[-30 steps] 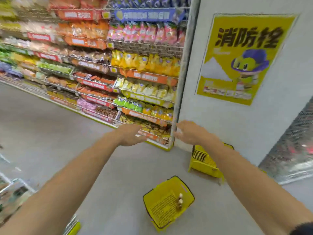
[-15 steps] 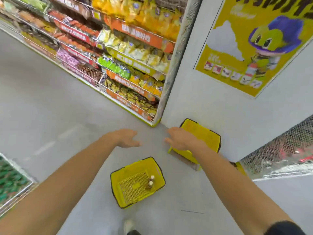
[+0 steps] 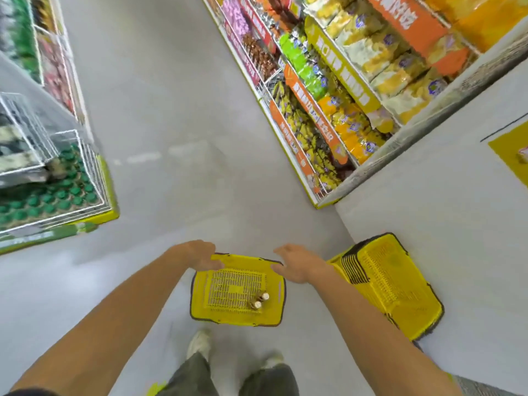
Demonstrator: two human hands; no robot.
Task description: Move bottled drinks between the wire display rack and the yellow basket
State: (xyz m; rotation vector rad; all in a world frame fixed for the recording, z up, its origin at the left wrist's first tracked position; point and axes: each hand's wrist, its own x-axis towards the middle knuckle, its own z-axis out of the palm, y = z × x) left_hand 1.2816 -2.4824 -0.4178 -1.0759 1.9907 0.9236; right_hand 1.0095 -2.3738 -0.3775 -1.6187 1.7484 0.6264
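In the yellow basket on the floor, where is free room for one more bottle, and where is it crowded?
The yellow basket is bare on its left and middle, from the left wall to the two bottles. Crowded: the right side with the bottles, and the far rim, where left hand and right hand reach.

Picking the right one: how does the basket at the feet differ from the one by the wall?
The near basket is single and sits flat on the floor; the basket by the wall looks like a nested stack, tilted. The near basket holds two bottles; none show in the wall one. Both are yellow mesh with dark rims.
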